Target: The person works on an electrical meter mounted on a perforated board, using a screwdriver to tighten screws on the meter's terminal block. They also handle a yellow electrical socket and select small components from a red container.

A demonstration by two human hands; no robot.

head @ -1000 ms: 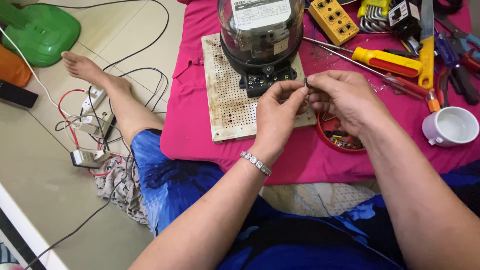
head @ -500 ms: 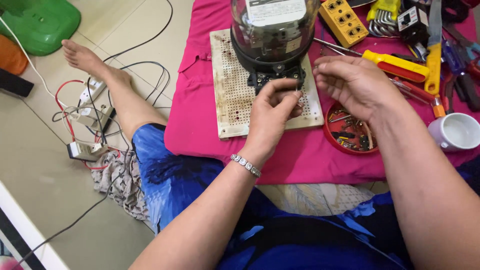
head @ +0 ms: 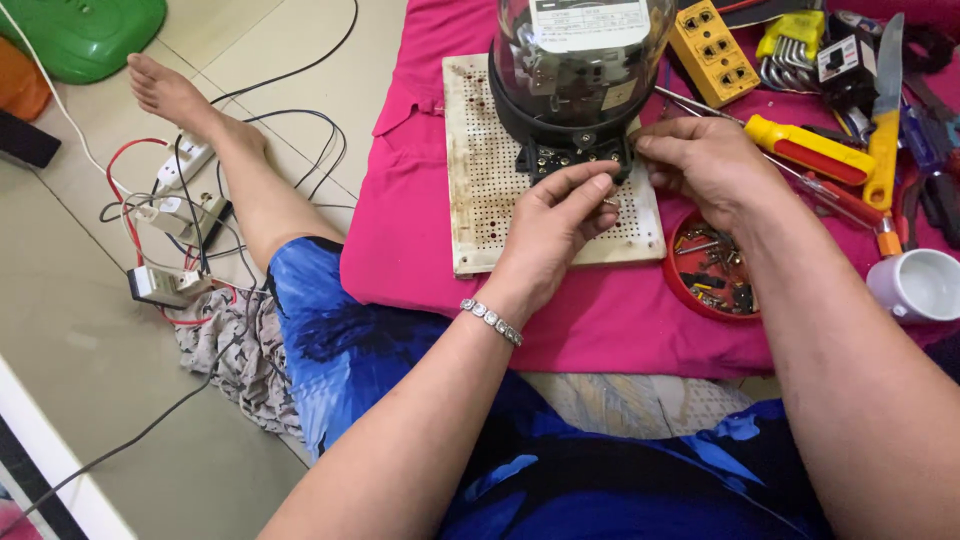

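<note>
A glass-domed electric meter [head: 580, 70] with a black base stands on a white perforated board [head: 480, 170] laid on pink cloth [head: 400, 200]. My left hand [head: 555, 220] hovers over the board just below the meter's black terminal block [head: 570, 155], fingers pinched on what looks like a small screw. My right hand [head: 700, 165] rests at the right end of the terminal block, fingertips pinched together against it; whether it holds something I cannot tell. A silver bracelet [head: 490, 320] circles my left wrist.
A red dish [head: 685, 290] of screws lies right of the board. Beyond it are a yellow-handled screwdriver [head: 800, 145], a yellow socket block [head: 712, 50], hex keys, pliers and a white cup [head: 920, 285]. On the floor at left lie a power strip [head: 185, 160], wires and a green object [head: 85, 35].
Both hands have parted and moved up to the meter's terminal block. The left hand went from fingertip contact with the right to a spot below the block.
</note>
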